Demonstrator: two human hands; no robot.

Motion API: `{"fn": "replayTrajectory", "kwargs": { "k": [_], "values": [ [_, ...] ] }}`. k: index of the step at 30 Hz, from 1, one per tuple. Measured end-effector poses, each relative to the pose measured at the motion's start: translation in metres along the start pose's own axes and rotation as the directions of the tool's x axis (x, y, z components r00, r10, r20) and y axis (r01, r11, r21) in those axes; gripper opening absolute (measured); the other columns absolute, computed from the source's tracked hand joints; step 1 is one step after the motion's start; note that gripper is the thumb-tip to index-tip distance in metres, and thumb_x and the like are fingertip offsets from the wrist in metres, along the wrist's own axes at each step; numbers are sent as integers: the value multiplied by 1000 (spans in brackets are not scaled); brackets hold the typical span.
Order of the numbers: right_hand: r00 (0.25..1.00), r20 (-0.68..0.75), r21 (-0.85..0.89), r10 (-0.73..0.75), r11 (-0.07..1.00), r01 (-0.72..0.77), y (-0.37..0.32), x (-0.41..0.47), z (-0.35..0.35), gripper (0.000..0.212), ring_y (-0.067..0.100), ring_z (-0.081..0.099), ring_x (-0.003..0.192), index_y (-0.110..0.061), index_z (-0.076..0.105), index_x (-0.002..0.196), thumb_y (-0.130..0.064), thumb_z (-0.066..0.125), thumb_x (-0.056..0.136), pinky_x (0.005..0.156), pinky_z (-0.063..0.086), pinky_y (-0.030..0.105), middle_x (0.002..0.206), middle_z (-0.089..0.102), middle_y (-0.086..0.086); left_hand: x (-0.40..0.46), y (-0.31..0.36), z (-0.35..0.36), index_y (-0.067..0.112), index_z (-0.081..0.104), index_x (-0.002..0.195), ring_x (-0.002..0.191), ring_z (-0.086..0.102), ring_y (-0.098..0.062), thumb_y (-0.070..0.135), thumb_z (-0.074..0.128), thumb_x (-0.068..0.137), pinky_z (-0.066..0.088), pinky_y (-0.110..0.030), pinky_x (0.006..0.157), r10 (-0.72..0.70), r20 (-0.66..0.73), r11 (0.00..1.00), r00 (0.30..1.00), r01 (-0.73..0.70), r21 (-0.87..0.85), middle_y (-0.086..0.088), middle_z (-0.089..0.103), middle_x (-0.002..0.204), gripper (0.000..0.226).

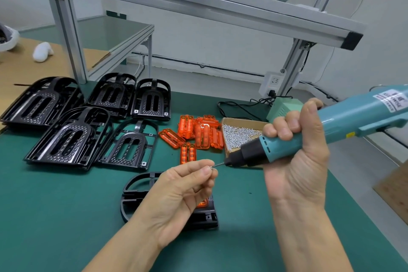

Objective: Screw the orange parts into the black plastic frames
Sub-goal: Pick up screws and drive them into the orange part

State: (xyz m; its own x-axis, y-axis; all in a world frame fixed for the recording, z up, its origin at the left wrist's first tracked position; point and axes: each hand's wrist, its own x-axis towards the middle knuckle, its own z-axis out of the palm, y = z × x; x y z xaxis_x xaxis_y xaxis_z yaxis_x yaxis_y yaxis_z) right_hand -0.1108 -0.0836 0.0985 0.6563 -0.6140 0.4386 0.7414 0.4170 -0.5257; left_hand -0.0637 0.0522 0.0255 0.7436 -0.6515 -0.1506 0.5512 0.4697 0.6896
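Right hand (295, 150), right of centre, has its fingers (284, 128) clenched round the teal electric screwdriver (331, 126), which runs from the upper right edge down-left, bit tip pointing toward frame centre. Left hand (183, 187), lower centre, pinches a small screw (211, 167) between thumb and forefinger, the screw meeting the bit tip. Beneath the left hand a black plastic frame (141, 192) lies flat on the green counter (55, 216), an orange part (202, 203) seated in it, mostly hidden by the hand. Further black frames (72, 132) are stacked at centre left. Loose orange parts (198, 132) are heaped at centre, just left of a cardboard box of screws (238, 133). A pale green power unit (284, 106) stands behind the box.
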Motion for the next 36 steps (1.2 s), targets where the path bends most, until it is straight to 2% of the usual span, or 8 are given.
{"fn": "replayTrajectory", "kwargs": {
  "k": [6,13,23,29,36],
  "values": [
    [1000,25,-12,6,1000,-5,1,-1,-1,17,3,43,47,-26,54,90,-22,65,78,52,43,18,58,43,-10,-1,-3,2,8,77,75,60,62,-12,7,71,60,55,-21,58,35,-45,999,998,-36,-12,-11,68,74,17],
    [1000,-6,-19,-27,999,27,3,-2,-2,15,3,43,47,-24,53,91,-20,63,80,53,43,19,59,43,-10,-4,-8,5,8,77,72,66,68,-14,7,72,56,54,-19,60,181,-122,983,976,-176,52,-11,71,73,17],
    [999,-3,-39,-35,999,35,6,-3,-1,14,4,43,47,-24,53,91,-18,62,83,52,43,19,58,43,-10,-4,-10,6,8,77,70,65,67,-13,6,71,56,54,-18,61,213,-135,977,968,-210,36,-10,70,71,16],
    [998,6,-82,-55,995,55,10,-7,-1,12,4,43,48,-23,52,96,-14,55,89,54,42,20,58,42,-10,-1,-9,2,12,78,73,69,67,-13,17,76,51,54,-18,67,335,-148,933,930,-307,186,-10,72,73,23],
    [996,-33,-55,-78,996,76,16,-7,-4,9,4,43,47,-24,52,95,-16,54,90,54,42,19,58,43,-10,2,-8,-1,15,78,76,70,66,-12,25,78,47,53,-17,68,348,-83,905,934,-311,289,-9,72,75,30]
  ]
}}
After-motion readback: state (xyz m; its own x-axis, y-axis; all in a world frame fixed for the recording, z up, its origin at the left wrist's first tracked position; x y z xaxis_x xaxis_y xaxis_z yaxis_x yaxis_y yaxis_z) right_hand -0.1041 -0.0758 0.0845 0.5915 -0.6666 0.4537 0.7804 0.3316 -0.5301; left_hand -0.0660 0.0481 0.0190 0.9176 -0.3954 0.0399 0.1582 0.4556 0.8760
